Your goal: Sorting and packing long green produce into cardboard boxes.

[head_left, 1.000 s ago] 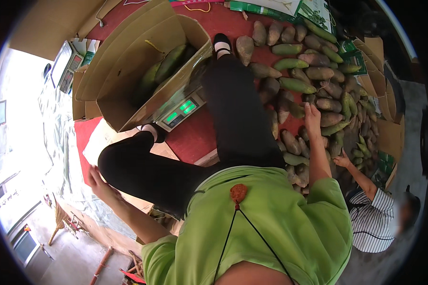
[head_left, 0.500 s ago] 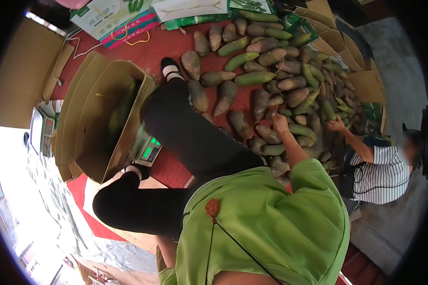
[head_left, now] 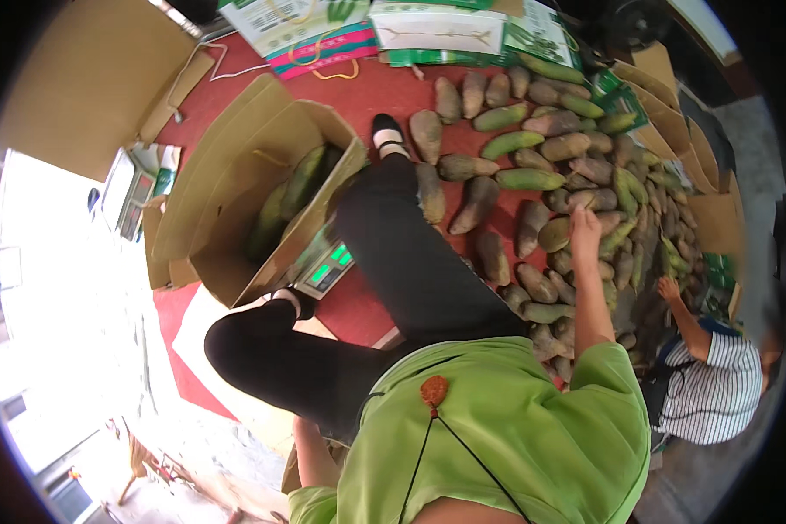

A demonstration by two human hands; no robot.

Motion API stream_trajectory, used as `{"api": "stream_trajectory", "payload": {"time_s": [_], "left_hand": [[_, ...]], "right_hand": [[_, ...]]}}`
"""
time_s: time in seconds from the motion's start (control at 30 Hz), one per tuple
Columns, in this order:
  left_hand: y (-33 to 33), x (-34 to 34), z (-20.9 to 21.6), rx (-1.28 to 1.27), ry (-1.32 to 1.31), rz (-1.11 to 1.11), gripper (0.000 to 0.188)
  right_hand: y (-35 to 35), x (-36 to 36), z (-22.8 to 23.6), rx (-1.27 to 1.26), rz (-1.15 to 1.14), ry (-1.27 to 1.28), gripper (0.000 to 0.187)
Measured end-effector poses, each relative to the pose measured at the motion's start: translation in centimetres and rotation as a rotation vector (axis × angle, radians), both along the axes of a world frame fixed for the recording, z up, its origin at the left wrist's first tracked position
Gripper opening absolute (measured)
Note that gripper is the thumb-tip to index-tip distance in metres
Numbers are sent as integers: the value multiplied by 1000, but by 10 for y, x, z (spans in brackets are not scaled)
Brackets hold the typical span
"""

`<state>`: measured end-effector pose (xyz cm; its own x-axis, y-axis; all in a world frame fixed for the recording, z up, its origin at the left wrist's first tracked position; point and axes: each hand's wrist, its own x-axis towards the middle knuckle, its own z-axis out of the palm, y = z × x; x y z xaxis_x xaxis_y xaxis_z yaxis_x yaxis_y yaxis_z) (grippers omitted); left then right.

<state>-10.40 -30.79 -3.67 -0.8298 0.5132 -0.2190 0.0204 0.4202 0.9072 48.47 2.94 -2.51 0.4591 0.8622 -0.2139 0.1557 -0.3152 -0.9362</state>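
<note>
My right hand (head_left: 584, 231) reaches into a spread of long, radish-like roots (head_left: 476, 205), some green, others brownish purple and dusty. Its fingers are drawn together and point away from me, close to a brownish root (head_left: 593, 199) and beside a rounded olive one (head_left: 554, 235). What they pinch, if anything, is too small to make out. My left forearm (head_left: 314, 454) comes in at the bottom and passes behind my bent leg, so the left hand is hidden.
An opened cardboard box (head_left: 227, 175) holding several green roots stands on a digital scale (head_left: 325, 269) to my left. Printed bags (head_left: 301, 39) line the far edge of the red floor cover (head_left: 358, 301). A co-worker (head_left: 712, 384) in stripes reaches into the pile from the right.
The view has shifted, so the box and roots sit farther right. My right arm has stretched farther forward over the roots. The co-worker's hand is still at the pile.
</note>
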Motion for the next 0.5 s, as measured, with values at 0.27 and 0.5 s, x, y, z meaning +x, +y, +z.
{"api": "stream_trajectory", "payload": {"time_s": [0.27,0.5], "left_hand": [[-47,9,2,-117,8,131,25],[-18,19,-15,-205,-62,63,24]], "right_hand": [[53,-154,164,499,518,-106,24],[81,-296,220,613,835,367,25]]}}
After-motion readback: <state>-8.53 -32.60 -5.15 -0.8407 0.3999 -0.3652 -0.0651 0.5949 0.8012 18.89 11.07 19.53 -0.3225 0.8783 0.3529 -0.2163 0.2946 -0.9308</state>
